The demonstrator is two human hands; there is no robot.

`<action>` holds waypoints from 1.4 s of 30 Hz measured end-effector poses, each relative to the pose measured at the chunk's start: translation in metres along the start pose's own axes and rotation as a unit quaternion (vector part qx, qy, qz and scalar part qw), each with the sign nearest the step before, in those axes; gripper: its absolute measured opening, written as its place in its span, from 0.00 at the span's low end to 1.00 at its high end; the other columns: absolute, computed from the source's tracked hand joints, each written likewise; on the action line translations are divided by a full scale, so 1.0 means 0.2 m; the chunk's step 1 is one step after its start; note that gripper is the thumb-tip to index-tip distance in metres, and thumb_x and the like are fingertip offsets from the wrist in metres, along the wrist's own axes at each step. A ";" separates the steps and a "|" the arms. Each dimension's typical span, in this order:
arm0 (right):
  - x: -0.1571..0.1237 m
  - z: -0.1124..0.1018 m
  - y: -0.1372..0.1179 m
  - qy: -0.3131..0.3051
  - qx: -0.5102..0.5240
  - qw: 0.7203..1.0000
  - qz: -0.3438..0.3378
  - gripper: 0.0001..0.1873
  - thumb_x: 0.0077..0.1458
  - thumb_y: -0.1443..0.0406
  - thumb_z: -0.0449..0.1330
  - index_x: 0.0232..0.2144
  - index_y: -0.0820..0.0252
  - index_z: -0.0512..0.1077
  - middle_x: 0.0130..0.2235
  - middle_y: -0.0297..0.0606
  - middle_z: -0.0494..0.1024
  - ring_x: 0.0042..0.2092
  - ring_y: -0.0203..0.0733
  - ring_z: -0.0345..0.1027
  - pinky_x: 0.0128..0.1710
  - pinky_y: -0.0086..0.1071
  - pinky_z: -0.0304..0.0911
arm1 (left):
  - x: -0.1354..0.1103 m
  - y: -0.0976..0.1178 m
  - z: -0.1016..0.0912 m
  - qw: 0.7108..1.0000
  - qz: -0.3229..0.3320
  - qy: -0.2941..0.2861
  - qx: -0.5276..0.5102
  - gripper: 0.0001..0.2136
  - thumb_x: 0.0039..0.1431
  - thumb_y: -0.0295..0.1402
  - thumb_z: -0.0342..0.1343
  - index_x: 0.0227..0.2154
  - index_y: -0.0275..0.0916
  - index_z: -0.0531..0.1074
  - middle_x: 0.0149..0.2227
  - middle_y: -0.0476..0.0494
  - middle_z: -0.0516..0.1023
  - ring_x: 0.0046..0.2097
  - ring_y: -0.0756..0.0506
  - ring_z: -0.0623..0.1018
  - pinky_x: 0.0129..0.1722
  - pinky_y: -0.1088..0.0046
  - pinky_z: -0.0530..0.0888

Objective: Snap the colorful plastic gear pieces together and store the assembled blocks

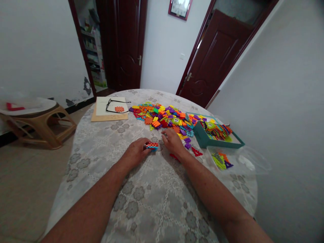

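Note:
My left hand (138,150) is closed around a small stack of flat toothed plastic building pieces (152,145), orange on top and blue below, held low over the tablecloth. To its right, my right hand (172,141) has its thumb and fingers pinched together. Whatever lies between those fingertips is too small to name. Just beyond both hands spreads a heap of colourful interlocking plastic pieces (162,116) in orange, yellow, purple, green and red. By my right wrist lie a red triangular piece (196,152) and several purple pieces (187,143).
A green box (217,143) with rows of pieces stands to the right. Nearer is a clear plastic tray (238,166) holding a few pieces. Eyeglasses (108,106) and an orange square piece (119,109) rest on papers (100,103). A stool (45,125) stands left of the table.

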State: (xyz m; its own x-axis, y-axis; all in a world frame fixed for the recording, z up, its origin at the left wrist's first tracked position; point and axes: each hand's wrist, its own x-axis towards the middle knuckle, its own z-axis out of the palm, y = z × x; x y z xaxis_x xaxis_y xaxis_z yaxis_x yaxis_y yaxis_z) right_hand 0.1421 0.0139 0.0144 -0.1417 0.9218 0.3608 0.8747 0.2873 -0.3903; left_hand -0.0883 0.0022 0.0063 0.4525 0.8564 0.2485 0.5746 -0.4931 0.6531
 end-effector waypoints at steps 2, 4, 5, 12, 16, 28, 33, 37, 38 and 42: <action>0.01 -0.01 0.04 0.013 -0.099 0.994 0.047 0.17 0.68 0.60 0.59 0.56 0.60 0.72 0.57 0.52 0.73 0.57 0.51 0.70 0.54 0.39 0.67 | 0.00 0.01 -0.01 1.000 -0.008 -0.004 0.000 0.10 0.62 0.34 0.59 0.45 0.41 0.78 0.43 0.43 0.83 0.42 0.43 0.79 0.44 0.68 0.72; 0.01 -0.01 0.06 -0.008 -0.171 0.982 0.080 0.23 0.67 0.55 0.61 0.58 0.61 0.70 0.58 0.54 0.72 0.54 0.54 0.72 0.49 0.41 0.69 | -0.01 0.02 -0.01 1.000 -0.006 -0.011 -0.005 0.09 0.62 0.34 0.59 0.44 0.41 0.77 0.42 0.44 0.82 0.40 0.44 0.78 0.42 0.69 0.71; 0.02 -0.01 0.06 -0.023 -0.197 0.976 0.089 0.23 0.67 0.54 0.61 0.57 0.61 0.71 0.58 0.55 0.72 0.52 0.55 0.73 0.47 0.41 0.70 | -0.01 0.03 -0.01 1.000 -0.002 -0.015 -0.008 0.08 0.62 0.34 0.60 0.43 0.41 0.77 0.41 0.45 0.82 0.39 0.45 0.78 0.41 0.70 0.70; 0.06 0.02 0.10 -0.046 -0.251 0.961 0.106 0.13 0.71 0.63 0.52 0.49 0.62 0.74 0.51 0.54 0.75 0.46 0.50 0.75 0.42 0.37 0.68 | -0.01 0.05 -0.04 0.998 0.009 -0.050 -0.028 0.08 0.61 0.32 0.60 0.42 0.42 0.78 0.39 0.46 0.82 0.39 0.45 0.77 0.39 0.71 0.69; 0.05 -0.03 0.12 0.006 -0.209 0.976 0.068 0.14 0.72 0.66 0.49 0.46 0.63 0.75 0.48 0.53 0.77 0.49 0.50 0.73 0.47 0.37 0.66 | -0.01 0.04 -0.03 0.998 0.013 -0.047 -0.033 0.08 0.61 0.32 0.59 0.42 0.42 0.78 0.39 0.46 0.82 0.39 0.45 0.77 0.40 0.71 0.70; -0.09 -0.05 -0.04 -0.069 0.055 0.992 -0.092 0.12 0.71 0.64 0.54 0.47 0.59 0.77 0.46 0.44 0.81 0.48 0.44 0.74 0.52 0.35 0.65 | -0.01 -0.02 0.02 0.998 -0.014 0.007 -0.052 0.23 0.59 0.31 0.61 0.58 0.42 0.75 0.52 0.38 0.84 0.51 0.40 0.82 0.54 0.64 0.74; -0.12 -0.08 -0.13 -0.099 0.084 0.987 -0.093 0.16 0.74 0.60 0.51 0.50 0.57 0.77 0.47 0.40 0.82 0.49 0.42 0.75 0.52 0.33 0.66 | 0.01 -0.03 0.01 0.998 -0.006 0.001 -0.056 0.22 0.58 0.38 0.59 0.55 0.41 0.78 0.54 0.39 0.84 0.54 0.37 0.82 0.59 0.61 0.73; -0.14 -0.08 -0.20 -0.112 0.027 0.989 -0.089 0.16 0.66 0.57 0.62 0.53 0.55 0.76 0.47 0.38 0.82 0.47 0.43 0.76 0.48 0.32 0.67 | 0.03 -0.04 -0.01 0.999 -0.025 -0.022 -0.036 0.25 0.57 0.42 0.57 0.57 0.44 0.78 0.54 0.42 0.84 0.55 0.36 0.81 0.60 0.61 0.73; -0.14 -0.07 -0.21 -0.108 0.011 0.991 -0.080 0.16 0.64 0.58 0.63 0.52 0.54 0.76 0.46 0.37 0.82 0.47 0.44 0.75 0.47 0.32 0.67 | 0.03 -0.04 -0.01 0.999 -0.027 -0.026 -0.030 0.26 0.57 0.43 0.57 0.58 0.44 0.77 0.54 0.42 0.85 0.54 0.36 0.82 0.60 0.61 0.74; -0.16 -0.08 -0.21 -0.089 -0.027 0.995 -0.040 0.10 0.63 0.58 0.63 0.45 0.52 0.76 0.42 0.37 0.82 0.43 0.46 0.75 0.42 0.35 0.67 | 0.03 -0.05 0.00 0.998 -0.013 -0.047 -0.042 0.29 0.59 0.47 0.57 0.62 0.43 0.74 0.50 0.42 0.86 0.47 0.38 0.84 0.54 0.61 0.77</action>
State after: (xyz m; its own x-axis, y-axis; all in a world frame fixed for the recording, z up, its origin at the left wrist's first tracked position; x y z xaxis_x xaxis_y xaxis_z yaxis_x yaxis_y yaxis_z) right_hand 0.1169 -0.0321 0.0324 -0.2870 0.9295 0.2318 0.8805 0.3512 -0.3183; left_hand -0.0911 0.0116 0.0012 0.5028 0.8486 0.1647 0.5296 -0.4529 0.7172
